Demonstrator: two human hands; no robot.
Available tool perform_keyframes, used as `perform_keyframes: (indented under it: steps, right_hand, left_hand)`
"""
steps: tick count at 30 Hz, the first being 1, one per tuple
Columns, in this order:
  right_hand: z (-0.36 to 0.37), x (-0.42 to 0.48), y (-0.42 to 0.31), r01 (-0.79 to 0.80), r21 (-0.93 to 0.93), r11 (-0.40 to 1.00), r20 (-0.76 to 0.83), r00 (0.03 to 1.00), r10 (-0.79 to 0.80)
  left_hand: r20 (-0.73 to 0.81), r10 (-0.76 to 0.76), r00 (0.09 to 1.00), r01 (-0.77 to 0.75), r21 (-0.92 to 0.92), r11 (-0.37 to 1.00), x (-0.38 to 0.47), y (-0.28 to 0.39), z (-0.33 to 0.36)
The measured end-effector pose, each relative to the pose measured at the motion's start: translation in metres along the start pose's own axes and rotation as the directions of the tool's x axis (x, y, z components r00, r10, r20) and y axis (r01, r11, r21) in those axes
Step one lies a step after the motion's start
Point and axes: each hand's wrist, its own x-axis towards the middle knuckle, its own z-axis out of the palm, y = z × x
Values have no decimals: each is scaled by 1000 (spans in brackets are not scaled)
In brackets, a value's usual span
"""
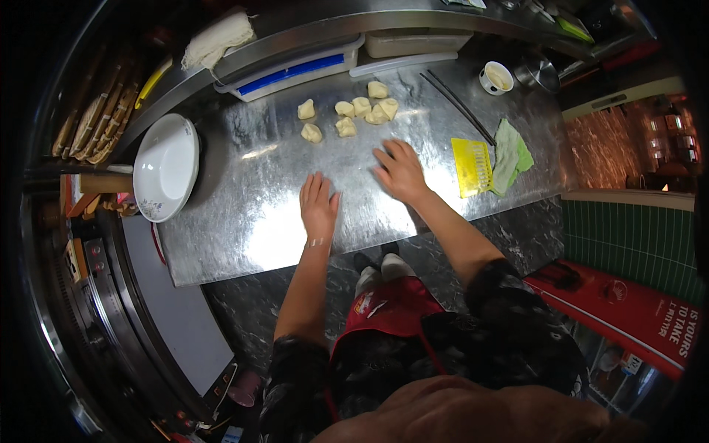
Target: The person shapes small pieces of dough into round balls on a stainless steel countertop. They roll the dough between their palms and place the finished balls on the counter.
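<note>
Several pale dough pieces (pixel 361 107) lie in a loose group on the stainless steel worktop (pixel 232 221), beyond my hands. My left hand (pixel 318 207) is palm down at the worktop, fingers close together and thumb apart, with nothing visible in it. To its right, my right hand (pixel 400 170) reaches farther forward with its fingers spread. No dough shows in that hand, though its palm is hidden. A yellow plastic dough scraper (pixel 471 167) with slots lies right of my right hand. Next to the scraper is a crumpled green cloth (pixel 509 158).
A large white bowl (pixel 166 166) sits at the worktop's left end. Black chopsticks (pixel 460 108), a small white cup (pixel 496 78) and a metal bowl (pixel 537 73) are at the far right. Plastic bins (pixel 299 69) line the back beneath a metal shelf (pixel 332 25).
</note>
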Motion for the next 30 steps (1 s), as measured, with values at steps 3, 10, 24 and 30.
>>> perform_keyframes:
  steps: [3,10,24,30]
  right_hand:
    - [34,16,-33,94,30,995,-15,996,-93]
    - [-68,-102,-39,77,85,993,342,934,-102]
    - [-62,-90,-51,11,118,993,398,915,-58]
    - [-12,-12,-14,-45,-87,995,196,979,62]
  left_hand:
    - [-5,30,1000,-30,-36,999,13,26,24]
    - [151,23,988,1,-156,988,-80,3,-55]
    - [175,158,972,-146,-77,986,-65,25,-42]
    - [27,8,1000,-11,113,994,5,-10,-13]
